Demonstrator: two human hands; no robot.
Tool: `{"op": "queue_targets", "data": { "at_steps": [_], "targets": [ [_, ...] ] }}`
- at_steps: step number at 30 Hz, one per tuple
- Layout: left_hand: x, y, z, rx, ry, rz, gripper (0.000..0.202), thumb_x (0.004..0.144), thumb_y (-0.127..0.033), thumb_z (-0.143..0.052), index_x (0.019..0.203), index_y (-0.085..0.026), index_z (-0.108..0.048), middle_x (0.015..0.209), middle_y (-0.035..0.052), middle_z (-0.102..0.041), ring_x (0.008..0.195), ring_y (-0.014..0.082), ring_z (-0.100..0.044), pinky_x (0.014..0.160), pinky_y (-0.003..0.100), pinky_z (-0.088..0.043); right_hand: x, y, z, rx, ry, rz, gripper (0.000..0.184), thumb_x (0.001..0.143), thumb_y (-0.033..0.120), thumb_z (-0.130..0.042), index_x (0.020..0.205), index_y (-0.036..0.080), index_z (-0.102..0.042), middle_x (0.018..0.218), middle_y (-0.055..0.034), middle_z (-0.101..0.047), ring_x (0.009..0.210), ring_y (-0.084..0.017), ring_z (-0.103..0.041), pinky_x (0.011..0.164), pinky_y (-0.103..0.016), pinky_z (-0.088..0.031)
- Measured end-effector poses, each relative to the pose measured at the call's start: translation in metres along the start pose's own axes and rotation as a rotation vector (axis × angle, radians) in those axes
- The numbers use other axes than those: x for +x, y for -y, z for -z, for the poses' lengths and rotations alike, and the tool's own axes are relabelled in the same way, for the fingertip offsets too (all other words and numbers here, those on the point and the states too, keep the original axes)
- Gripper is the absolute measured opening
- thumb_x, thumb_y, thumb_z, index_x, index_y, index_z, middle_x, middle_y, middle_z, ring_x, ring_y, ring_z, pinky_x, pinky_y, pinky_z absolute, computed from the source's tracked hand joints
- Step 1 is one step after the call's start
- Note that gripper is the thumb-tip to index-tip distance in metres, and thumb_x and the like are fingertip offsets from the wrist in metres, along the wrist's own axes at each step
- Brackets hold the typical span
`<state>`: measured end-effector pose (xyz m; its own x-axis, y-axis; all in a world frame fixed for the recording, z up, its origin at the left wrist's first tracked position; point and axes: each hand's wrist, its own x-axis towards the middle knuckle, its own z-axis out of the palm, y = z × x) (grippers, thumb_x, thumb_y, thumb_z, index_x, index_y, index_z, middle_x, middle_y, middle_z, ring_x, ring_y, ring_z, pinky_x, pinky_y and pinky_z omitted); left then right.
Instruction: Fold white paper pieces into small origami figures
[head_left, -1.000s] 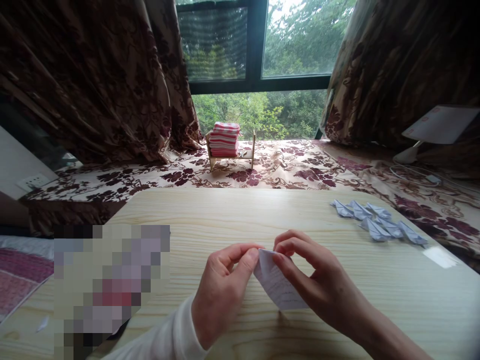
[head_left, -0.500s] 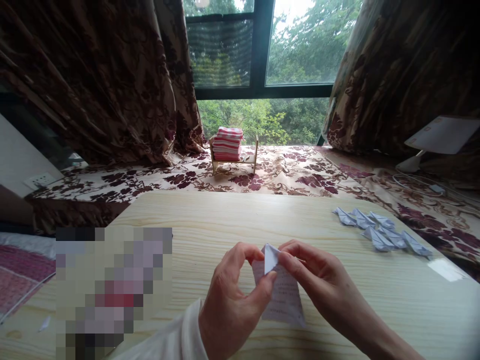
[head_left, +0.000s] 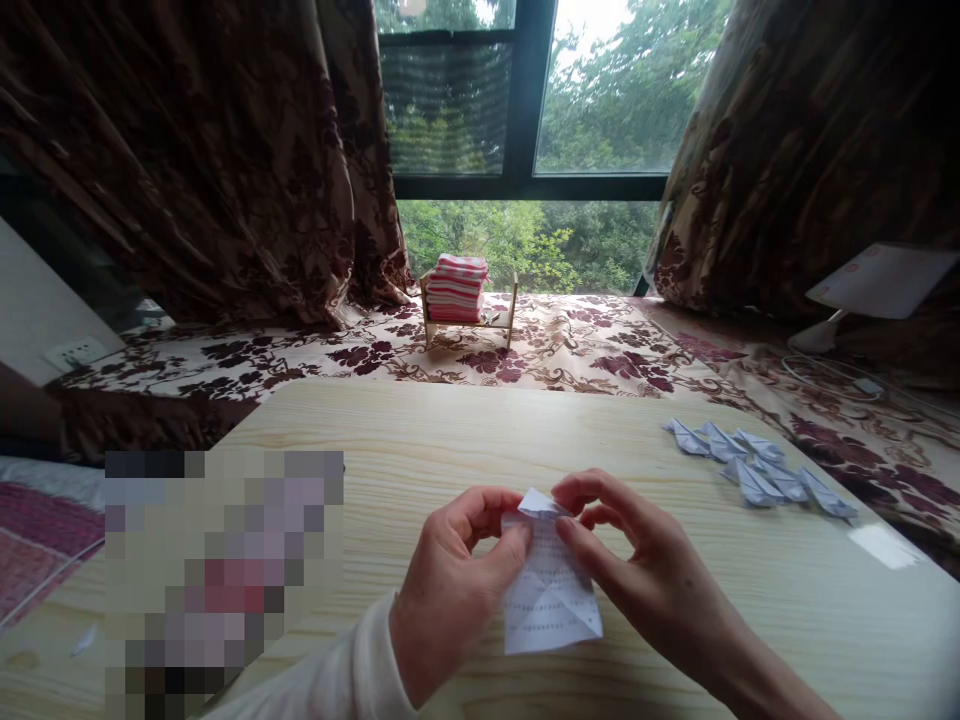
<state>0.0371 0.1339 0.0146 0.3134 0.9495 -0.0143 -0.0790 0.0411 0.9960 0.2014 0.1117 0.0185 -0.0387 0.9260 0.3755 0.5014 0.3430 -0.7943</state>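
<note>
Paper [head_left: 553, 596] sits between left hand [head_left: 456, 585] and right hand [head_left: 651, 560], both pinched nearly closed on its upper edges, I'd say steadying its folded top [head_left: 538, 502].

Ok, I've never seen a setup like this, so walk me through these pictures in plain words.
There is no machine here: these are a person's two bare hands, seen by one camera worn on the head, looking forward and down. Every picture comes from that camera.

The left hand and right hand hold a small sheet of paper near its top, where it is folded over. It bears lines of print and creases.

On the pale wooden table, toward the far right, lies a group of folded paper pieces. A blurred-out patch at left hides whatever is there. Beyond the table, a little rack holds a pink-and-white stack before the window.
</note>
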Motion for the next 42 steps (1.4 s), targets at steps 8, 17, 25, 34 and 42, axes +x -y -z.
{"op": "queue_targets", "data": {
  "at_steps": [8,17,25,34,42],
  "targets": [
    [-0.001,0.007,-0.003,0.111,0.009,0.075,0.025,0.073,-0.024,-0.062,0.094,-0.012,-0.067,0.072,0.0049,-0.066,0.062,0.0142,-0.057,0.058,0.025,-0.046,0.001,-0.009,-0.002,-0.058,0.042,0.032,0.009,0.085,0.017,-0.053,0.081,0.02,-0.059,0.08,-0.0011,-0.061,0.072,-0.014,-0.054,0.063,-0.027,-0.045],
    [-0.01,0.003,-0.001,0.639,0.111,-0.238,0.019,0.081,-0.016,-0.052,0.089,-0.016,-0.069,0.075,0.0042,-0.065,0.071,0.0172,-0.057,0.068,0.03,-0.047,-0.002,-0.015,-0.002,-0.247,0.146,0.121,0.015,0.09,0.021,-0.051,0.079,0.02,-0.062,0.081,-0.0041,-0.062,0.075,-0.017,-0.057,0.066,-0.029,-0.045],
    [-0.014,0.006,0.005,1.042,0.235,-0.399,0.015,0.082,-0.013,-0.051,0.075,-0.017,-0.063,0.081,0.0053,-0.059,0.082,0.0212,-0.052,0.076,0.037,-0.043,-0.006,-0.017,-0.005,-0.349,0.252,0.141,0.016,0.09,0.02,-0.049,0.078,0.019,-0.06,0.081,-0.0046,-0.062,0.075,-0.017,-0.057,0.066,-0.028,-0.046],
    [-0.011,0.007,0.012,0.945,0.152,-0.353,0.011,0.079,-0.01,-0.055,0.072,-0.017,-0.061,0.071,0.0017,-0.062,0.074,0.0179,-0.056,0.075,0.033,-0.042,-0.006,-0.015,-0.007,-0.442,0.287,0.118,0.009,0.086,0.02,-0.055,0.078,0.02,-0.06,0.084,-0.0044,-0.063,0.075,-0.017,-0.058,0.064,-0.028,-0.046],
    [-0.013,0.013,0.008,1.032,0.083,-0.387,0.008,0.076,-0.017,-0.058,0.07,-0.018,-0.053,0.065,-0.0003,-0.057,0.068,0.0177,-0.053,0.072,0.034,-0.04,-0.005,-0.013,-0.008,-0.439,0.312,0.079,0.011,0.086,0.022,-0.056,0.076,0.02,-0.058,0.081,-0.0039,-0.061,0.073,-0.017,-0.057,0.063,-0.027,-0.044]
  ]
}}
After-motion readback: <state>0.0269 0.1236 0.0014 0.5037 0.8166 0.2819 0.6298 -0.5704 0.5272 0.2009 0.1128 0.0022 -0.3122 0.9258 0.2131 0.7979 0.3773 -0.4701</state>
